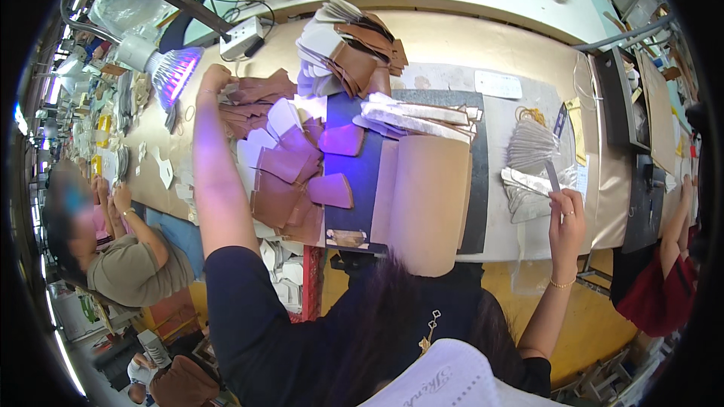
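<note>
At the far left of the work surface, my left hand [216, 78] is curled closed beside a spread of brown leather pieces [260, 93]. What its fingertips hold, if anything, is too small to make out. My right hand [567, 218] grips the lower end of a narrow grey flat strip [552, 177], which points away from me. Beyond that strip lies a fanned stack of grey pieces [534, 143], with white strips [524, 179] below it. Between my arms, more brown pieces [283, 181] overlap, and two single ones rest on a dark board [362, 203].
A large beige roll or curved sheet [431, 196] lies over the board's near edge. White-edged strips [418, 114] and a tall pile of pieces [347, 56] stand beyond it. A lit lamp [173, 75] hangs by my left forearm. Other people sit at left [132, 256] and right [664, 279].
</note>
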Demonstrator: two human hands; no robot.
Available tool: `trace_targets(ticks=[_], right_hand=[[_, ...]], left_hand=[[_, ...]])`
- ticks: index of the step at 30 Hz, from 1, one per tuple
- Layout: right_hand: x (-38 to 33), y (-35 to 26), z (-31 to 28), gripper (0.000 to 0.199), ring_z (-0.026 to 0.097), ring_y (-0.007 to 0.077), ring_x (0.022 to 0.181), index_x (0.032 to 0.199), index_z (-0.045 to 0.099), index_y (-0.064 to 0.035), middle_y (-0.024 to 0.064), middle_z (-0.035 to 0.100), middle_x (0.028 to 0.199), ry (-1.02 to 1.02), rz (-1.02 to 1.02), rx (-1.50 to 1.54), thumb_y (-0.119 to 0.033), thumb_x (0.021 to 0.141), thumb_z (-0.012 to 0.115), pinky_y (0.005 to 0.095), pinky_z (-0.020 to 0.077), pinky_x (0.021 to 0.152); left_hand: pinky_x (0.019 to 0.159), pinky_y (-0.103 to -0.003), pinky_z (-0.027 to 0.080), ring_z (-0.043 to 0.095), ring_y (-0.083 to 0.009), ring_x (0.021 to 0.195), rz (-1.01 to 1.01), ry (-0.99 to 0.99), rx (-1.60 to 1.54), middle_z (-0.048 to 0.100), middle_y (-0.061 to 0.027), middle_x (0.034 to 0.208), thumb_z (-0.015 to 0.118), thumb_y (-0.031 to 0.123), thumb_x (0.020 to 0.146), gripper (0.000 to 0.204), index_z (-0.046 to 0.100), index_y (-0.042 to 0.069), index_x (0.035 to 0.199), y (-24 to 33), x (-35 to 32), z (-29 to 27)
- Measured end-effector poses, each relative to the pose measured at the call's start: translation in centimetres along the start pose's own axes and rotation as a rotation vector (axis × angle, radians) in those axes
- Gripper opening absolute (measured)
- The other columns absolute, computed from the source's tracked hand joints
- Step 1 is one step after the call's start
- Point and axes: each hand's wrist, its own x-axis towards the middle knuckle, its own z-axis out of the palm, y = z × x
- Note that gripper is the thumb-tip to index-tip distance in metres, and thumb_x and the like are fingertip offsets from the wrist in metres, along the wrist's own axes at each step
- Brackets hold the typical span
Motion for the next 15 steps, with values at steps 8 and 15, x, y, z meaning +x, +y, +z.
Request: trace_targets(ticks=[8, 15], right_hand=[[0.7, -0.2, 1.1, 0.029, 0.058, 0.0248, 0.078, 0.104, 0.06, -0.0039, 0.0112, 0.056, 0.089, 0.027, 0.095, 0.161, 0.01, 0.079, 0.058, 0.0323, 0.0463, 0.069], [2.1, -1.0, 1.5, 0.028, 0.059, 0.0217, 0.075, 0.104, 0.063, -0.004, 0.0097, 0.058, 0.088, -0.046, -0.037, 0.182, 0.009, 0.08, 0.059, 0.0305, 0.0474, 0.066]], left_hand=[[0.065, -0.036, 0.05, 0.064, -0.0239, 0.066, 0.207, 0.148, 0.176, 0.067, -0.0153, 0.073, 0.069, 0.014, 0.064, 0.021, 0.067, 0.0, 0.079, 3.3, -7.2, -2.8], [0.067, -0.038, 0.05, 0.063, -0.0311, 0.066, 0.52, 0.251, 0.244, 0.064, -0.0196, 0.076, 0.061, 0.02, 0.076, 0.025, 0.064, -0.002, 0.089, 12.4, -23.4, -1.9]])
